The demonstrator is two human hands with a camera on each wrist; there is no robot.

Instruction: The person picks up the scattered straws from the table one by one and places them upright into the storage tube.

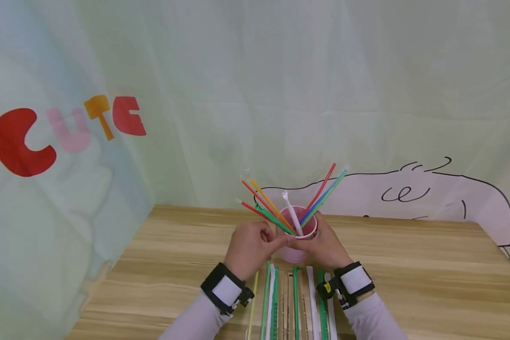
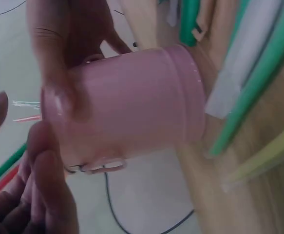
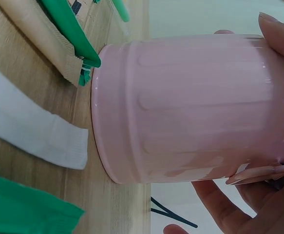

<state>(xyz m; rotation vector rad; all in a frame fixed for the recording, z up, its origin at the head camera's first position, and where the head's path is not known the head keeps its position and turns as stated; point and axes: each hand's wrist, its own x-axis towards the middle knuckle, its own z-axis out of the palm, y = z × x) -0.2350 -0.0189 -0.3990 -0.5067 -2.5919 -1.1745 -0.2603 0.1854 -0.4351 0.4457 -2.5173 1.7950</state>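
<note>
A pink cup (image 1: 294, 255) with small side handles stands upright on the table, holding several wrapped drinking straws. Red, orange and green straws (image 1: 267, 206) lean left; red, blue and green ones lean right, with a white-wrapped straw (image 1: 292, 212) between. My right hand (image 1: 325, 243) grips the cup from its right side, thumb across the near wall by the rim. At the left of the rim is my left hand (image 1: 252, 243), its thumb reaching toward the near rim. In the left wrist view its fingers (image 2: 49, 170) are loosely bent beside the rim, with nothing visible between them.
Nearer me, a row of wrapped straws lies lengthwise on the wooden table (image 1: 174, 264): yellow, green (image 1: 296, 302), white (image 1: 312, 302) and brown paper (image 1: 303, 307). Their far ends come close to the cup's base. A printed curtain (image 1: 238, 94) hangs behind and at the left.
</note>
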